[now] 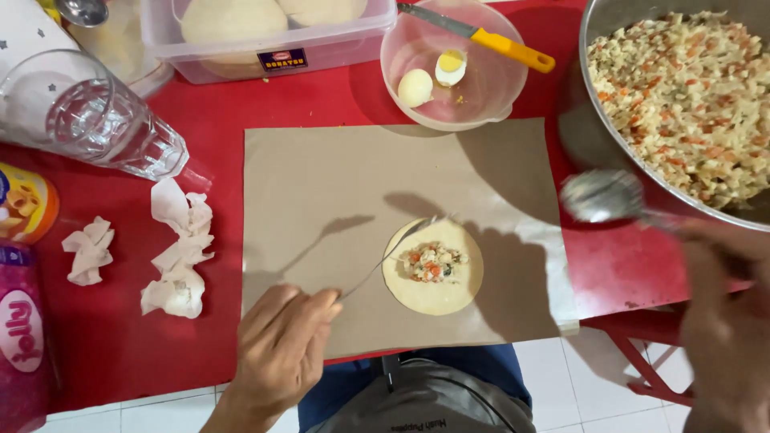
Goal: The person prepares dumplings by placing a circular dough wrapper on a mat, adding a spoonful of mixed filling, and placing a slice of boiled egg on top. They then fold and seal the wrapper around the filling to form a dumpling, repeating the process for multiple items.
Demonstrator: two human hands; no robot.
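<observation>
A round disc of pale dough (433, 287) lies on a sheet of brown paper (337, 176), with a small heap of chopped vegetable filling (433, 262) on its upper half. My left hand (282, 345) grips a fork (383, 261) whose tines rest at the dough's upper left edge. My right hand (726, 321), blurred at the right edge, holds a metal spoon (603, 196) just off the rim of a big steel bowl (589, 132) full of the same filling (686, 88).
A clear bowl (481, 92) with egg pieces (433, 78) and a yellow-handled knife (481, 36) sits behind the paper. A plastic tub of dough (265, 32), a glass on its side (96, 120), crumpled tissues (178, 248) and packets (24, 321) stand to the left on the red table (104, 337).
</observation>
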